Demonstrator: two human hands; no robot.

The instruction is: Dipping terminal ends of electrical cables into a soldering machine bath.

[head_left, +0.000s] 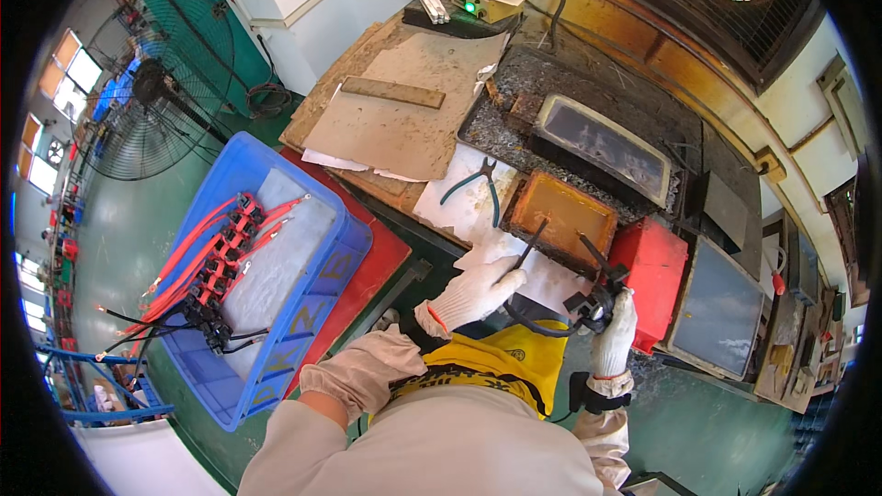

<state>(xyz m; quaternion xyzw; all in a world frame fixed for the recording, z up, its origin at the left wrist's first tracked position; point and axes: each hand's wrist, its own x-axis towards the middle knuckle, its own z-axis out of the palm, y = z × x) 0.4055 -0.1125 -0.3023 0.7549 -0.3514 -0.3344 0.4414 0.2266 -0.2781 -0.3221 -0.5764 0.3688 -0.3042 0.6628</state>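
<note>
My left hand, in a white knit glove, pinches a black cable whose tip points up and away from me. This cable loops down and round to a black connector piece, which my right hand, also gloved, grips at its right side. Another short black cable end sticks up from that piece toward the tray. Just beyond both hands lies a rusty-rimmed tray of amber-brown material. A pair of cutting pliers with dark green handles rests on white paper, left of the tray.
A red box stands right of my right hand. Behind the tray is a rectangular pot with a grey, shiny surface. On the left, a blue crate holds red cables and black cables. A wooden strip lies on cardboard.
</note>
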